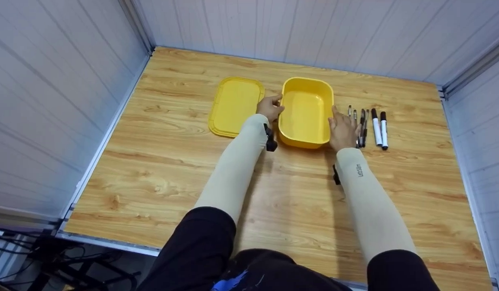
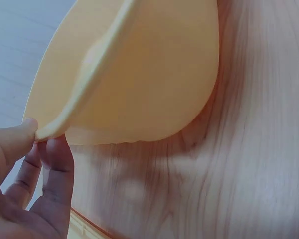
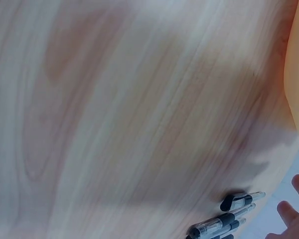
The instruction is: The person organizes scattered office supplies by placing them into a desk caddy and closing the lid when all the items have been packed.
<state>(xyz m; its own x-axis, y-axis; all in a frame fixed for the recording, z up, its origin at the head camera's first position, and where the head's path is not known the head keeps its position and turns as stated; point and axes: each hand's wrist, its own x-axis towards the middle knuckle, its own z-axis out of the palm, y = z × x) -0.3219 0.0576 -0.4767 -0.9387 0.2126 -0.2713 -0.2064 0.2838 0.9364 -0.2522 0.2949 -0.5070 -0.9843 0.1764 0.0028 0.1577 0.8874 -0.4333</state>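
A yellow plastic box [image 1: 301,143] with rounded corners stands open-topped near the back of the table. My left hand [image 1: 269,107] pinches its left rim; the left wrist view shows the thumb on top and fingers [image 2: 58,164] beneath the box's edge [image 2: 97,64]. At the box's right wall is my right hand [image 1: 343,131], its fingers extended along the side. In the right wrist view, spread fingers [image 3: 289,213] show at the lower right corner, near the pens [image 3: 219,224]. The flat yellow lid [image 1: 236,106] lies left of the box, beside my left hand.
Several dark and clear pens [image 1: 363,127] lie right of my right hand, partly hidden behind it. Beyond them are two white markers with black caps [image 1: 376,127]. White panel walls [image 1: 249,28] enclose the wooden table [image 1: 160,161] at the back and both sides.
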